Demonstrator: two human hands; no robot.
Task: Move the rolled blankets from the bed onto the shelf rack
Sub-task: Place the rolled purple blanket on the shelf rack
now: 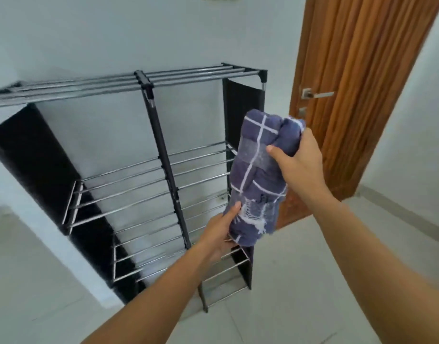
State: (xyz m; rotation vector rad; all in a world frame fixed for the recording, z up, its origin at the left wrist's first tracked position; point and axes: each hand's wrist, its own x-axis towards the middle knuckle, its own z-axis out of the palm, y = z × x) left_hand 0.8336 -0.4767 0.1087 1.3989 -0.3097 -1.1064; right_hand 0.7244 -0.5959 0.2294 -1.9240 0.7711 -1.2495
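A rolled blue blanket [257, 175] with thin white check lines and a white fringe hangs upright in the air in front of the shelf rack's right bay. My left hand [222, 234] grips its lower end from underneath. My right hand [299, 167] clasps its upper end from the right side. The shelf rack [149, 170] is a black frame with chrome tube shelves in two bays and black fabric side panels, standing against the white wall. All its visible shelves are bare. The bed is out of view.
A brown wooden door [357, 70] with a metal lever handle [315, 94] stands just right of the rack. Pale floor tiles [288, 294] spread below and to the right. A white wall corner juts at far right.
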